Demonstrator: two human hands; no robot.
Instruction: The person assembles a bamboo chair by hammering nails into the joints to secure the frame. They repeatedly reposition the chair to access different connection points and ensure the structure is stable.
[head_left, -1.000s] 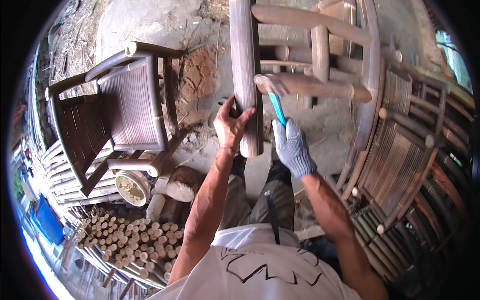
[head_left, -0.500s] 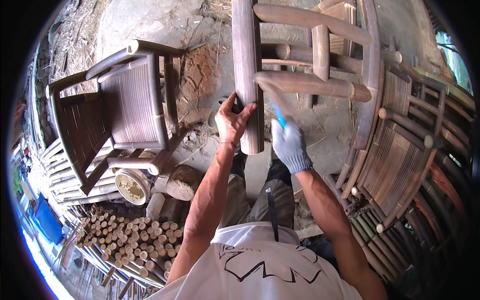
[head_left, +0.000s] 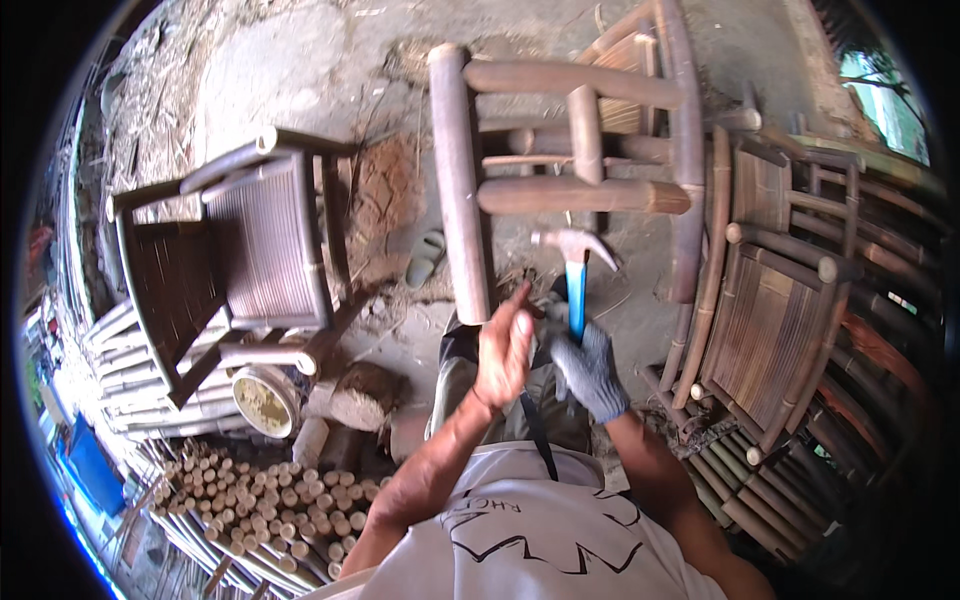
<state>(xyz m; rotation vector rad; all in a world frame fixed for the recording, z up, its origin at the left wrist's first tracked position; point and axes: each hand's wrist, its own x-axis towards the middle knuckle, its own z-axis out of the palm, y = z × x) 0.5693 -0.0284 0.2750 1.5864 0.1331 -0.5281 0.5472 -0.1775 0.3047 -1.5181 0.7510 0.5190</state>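
Observation:
My right hand (head_left: pixel 592 372), in a grey knit glove, is closed round the blue handle of a claw hammer (head_left: pixel 575 280). The hammer stands head-up, its metal claw pointing right, apart from the bamboo above it. My bare left hand (head_left: pixel 505 352) is just below the lower end of a thick bamboo post, fingers stretched out and apart, close to the gloved hand. That post belongs to a bamboo chair frame (head_left: pixel 460 190) in front of me. Rounded rails (head_left: pixel 580 196) join it to a bent pole (head_left: pixel 688 150) on the right.
A bamboo chair (head_left: pixel 265 240) lies tipped at the left, beside a round bucket (head_left: pixel 266 400) and a log stump (head_left: pixel 362 397). Cut bamboo pieces (head_left: pixel 270 500) are heaped at lower left. Another bamboo chair (head_left: pixel 770 330) stands at right. A slipper (head_left: pixel 425 258) lies on the ground.
My left hand has let go of the bamboo post and moved down and right beside the gloved hand. The hammer has come down away from the rail joint. The frame appears lower and farther left.

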